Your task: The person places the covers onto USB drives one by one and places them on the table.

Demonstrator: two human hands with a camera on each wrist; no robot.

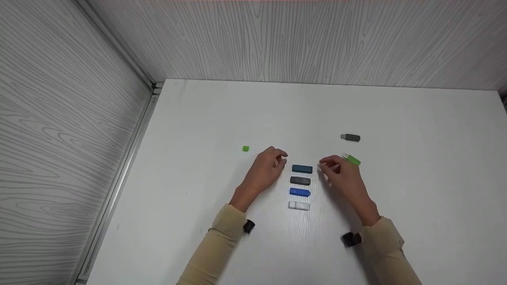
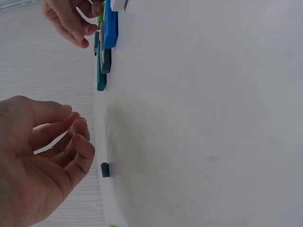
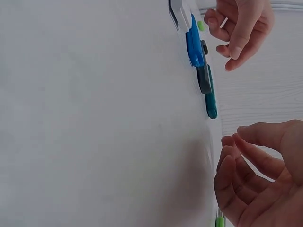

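Four-deep in a column lie USB sticks: teal (image 1: pixel 302 169), dark grey (image 1: pixel 300 181), blue (image 1: pixel 300 192) and white (image 1: pixel 299 206). Just left of the teal stick is my left hand (image 1: pixel 269 166), its fingers loosely bent and holding nothing. My right hand (image 1: pixel 342 174) hovers to the right of the same stick, thumb and forefinger tips close together with nothing visible between them. Beyond its knuckles lies a green USB stick (image 1: pixel 353 160) with its metal plug bare. Under my left hand's side, a small dark cap (image 2: pixel 105 170) shows in the left wrist view.
A dark grey USB stick (image 1: pixel 352 137) with its plug exposed lies farther back on the right. To the left of my left hand is a small green cap (image 1: pixel 245 148). The white table (image 1: pixel 435 158) meets wood-grain panels (image 1: pixel 277 43) at the back and left.
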